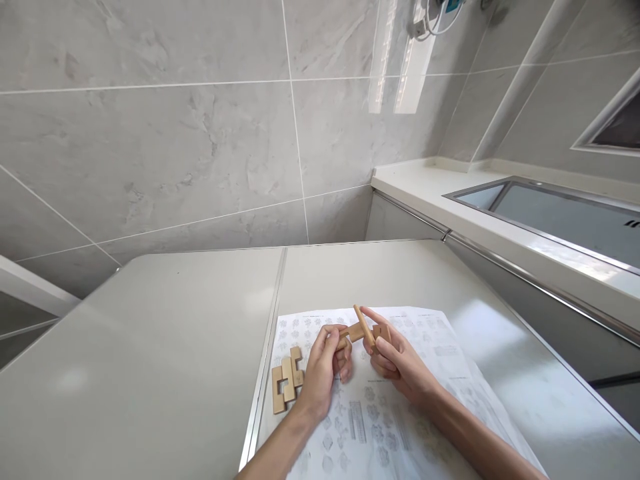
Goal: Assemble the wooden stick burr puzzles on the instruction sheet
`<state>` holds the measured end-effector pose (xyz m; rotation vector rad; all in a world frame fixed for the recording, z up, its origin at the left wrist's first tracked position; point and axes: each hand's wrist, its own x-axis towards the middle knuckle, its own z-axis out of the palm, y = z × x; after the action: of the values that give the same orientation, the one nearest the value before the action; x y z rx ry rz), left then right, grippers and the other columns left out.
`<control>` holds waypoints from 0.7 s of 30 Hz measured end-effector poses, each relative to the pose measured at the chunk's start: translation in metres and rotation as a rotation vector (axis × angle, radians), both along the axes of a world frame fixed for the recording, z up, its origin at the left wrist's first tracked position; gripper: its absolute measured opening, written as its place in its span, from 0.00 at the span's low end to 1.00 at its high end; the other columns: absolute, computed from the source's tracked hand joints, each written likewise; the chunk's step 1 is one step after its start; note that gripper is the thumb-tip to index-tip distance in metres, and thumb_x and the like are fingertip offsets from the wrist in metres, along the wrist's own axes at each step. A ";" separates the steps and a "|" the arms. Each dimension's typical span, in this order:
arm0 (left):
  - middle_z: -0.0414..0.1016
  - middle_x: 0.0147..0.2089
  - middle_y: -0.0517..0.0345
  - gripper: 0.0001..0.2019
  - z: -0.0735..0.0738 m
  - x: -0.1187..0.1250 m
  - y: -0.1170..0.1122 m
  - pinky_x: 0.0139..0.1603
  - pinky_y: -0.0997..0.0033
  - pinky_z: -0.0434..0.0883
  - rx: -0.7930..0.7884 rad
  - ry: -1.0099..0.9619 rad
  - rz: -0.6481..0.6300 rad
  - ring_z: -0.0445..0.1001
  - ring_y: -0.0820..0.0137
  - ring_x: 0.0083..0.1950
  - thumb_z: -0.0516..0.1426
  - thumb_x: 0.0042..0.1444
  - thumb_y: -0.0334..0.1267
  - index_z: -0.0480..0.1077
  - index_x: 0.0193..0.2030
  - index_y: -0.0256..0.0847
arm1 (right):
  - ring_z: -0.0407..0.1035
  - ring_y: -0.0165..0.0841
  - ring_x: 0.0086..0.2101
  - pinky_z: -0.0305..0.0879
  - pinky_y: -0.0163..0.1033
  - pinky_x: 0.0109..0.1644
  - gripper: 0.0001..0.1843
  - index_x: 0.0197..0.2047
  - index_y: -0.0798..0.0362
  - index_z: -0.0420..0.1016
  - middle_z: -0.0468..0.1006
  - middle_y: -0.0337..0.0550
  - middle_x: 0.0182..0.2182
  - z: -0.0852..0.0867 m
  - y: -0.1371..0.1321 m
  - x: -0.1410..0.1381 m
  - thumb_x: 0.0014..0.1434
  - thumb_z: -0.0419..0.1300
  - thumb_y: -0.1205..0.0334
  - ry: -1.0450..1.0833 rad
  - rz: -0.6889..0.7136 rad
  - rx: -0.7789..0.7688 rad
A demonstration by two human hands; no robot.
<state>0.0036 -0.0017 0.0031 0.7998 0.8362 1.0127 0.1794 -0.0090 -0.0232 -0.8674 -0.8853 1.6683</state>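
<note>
Both my hands hold wooden puzzle pieces just above a printed sheet (415, 413). My left hand (327, 360) pinches the left end of a light-brown wooden puzzle piece (357, 331). My right hand (400, 363) grips the right end, where a squarish block (381, 331) shows between thumb and fingers. A thin flat piece (363, 321) stands tilted across the middle, its upper tip near my right index finger. Whether these parts are fully joined I cannot tell. Left of my left hand, several notched wooden pieces (287, 380) lie side by side on the sheet's edge.
The sheet, covered in small printed diagrams, lies on a pale folding table (190, 353) with a metal seam (265, 360). A grey tiled wall (200, 147) rises behind it. On the right runs a white counter (415, 180) with an inset sink (560, 213).
</note>
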 end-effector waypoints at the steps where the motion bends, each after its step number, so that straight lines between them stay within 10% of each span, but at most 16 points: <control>1: 0.64 0.28 0.66 0.19 0.000 0.000 0.000 0.24 0.75 0.55 0.001 0.001 -0.003 0.57 0.79 0.21 0.59 0.65 0.57 0.65 0.43 0.42 | 0.45 0.20 0.20 0.42 0.33 0.25 0.40 0.73 0.41 0.62 0.67 0.34 0.31 0.000 0.000 0.000 0.62 0.69 0.44 0.002 -0.001 -0.003; 21: 0.58 0.29 0.68 0.21 -0.003 -0.001 -0.001 0.23 0.79 0.57 -0.010 0.017 -0.027 0.50 0.80 0.22 0.60 0.64 0.60 0.65 0.44 0.43 | 0.49 0.21 0.19 0.47 0.34 0.26 0.43 0.75 0.40 0.59 0.75 0.38 0.34 0.002 0.000 0.001 0.63 0.70 0.46 -0.006 0.056 -0.014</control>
<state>0.0025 -0.0023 -0.0003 0.8101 0.8421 0.9785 0.1804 -0.0092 -0.0216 -0.8647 -0.9109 1.7226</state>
